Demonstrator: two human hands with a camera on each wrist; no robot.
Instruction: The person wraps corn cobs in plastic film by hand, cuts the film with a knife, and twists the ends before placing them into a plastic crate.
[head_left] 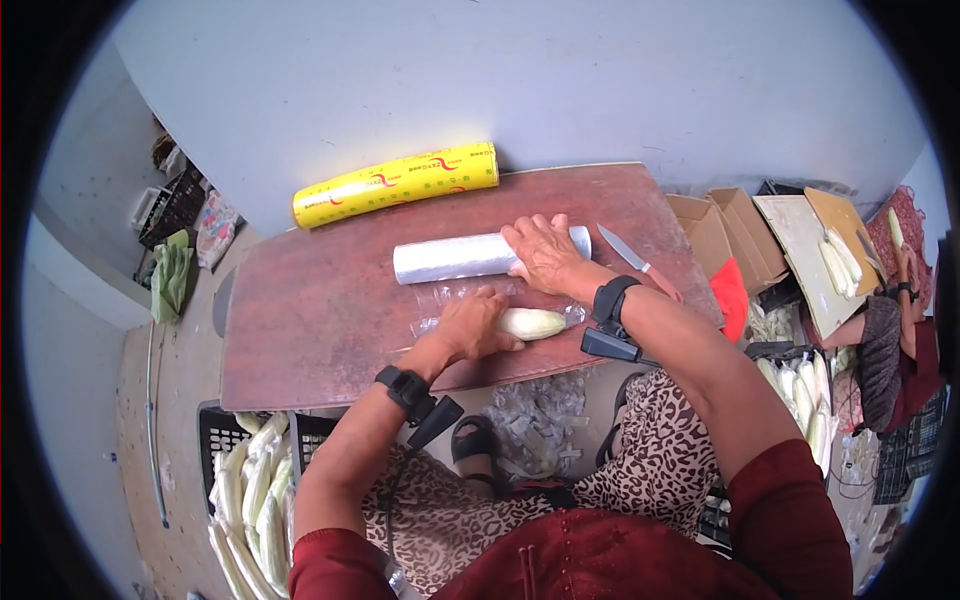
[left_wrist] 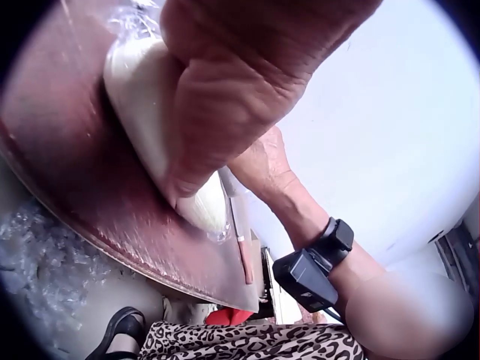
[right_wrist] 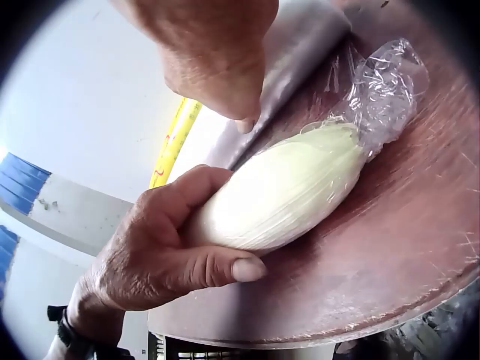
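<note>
On the red-brown table my left hand (head_left: 473,327) grips a pale, husked ear of corn (head_left: 532,323), thumb along its near side and fingers over the far side. Clear film covers the corn (right_wrist: 277,195), and a crumpled end of plastic (right_wrist: 386,94) sticks out past its tip. Just behind, a roll of cling film (head_left: 450,257) lies across the table. My right hand (head_left: 548,254) holds this roll near its right end, fingers bent over the top and thumb on the near side. In the left wrist view, my left hand (left_wrist: 232,97) hides much of the corn.
A yellow printed roll (head_left: 395,185) lies along the table's back edge. To the right of my right hand is a knife (head_left: 640,262). Crates of corn (head_left: 255,490) stand below on both sides. Plastic scraps (head_left: 540,425) lie by my feet. Another person (head_left: 900,330) sits at the far right.
</note>
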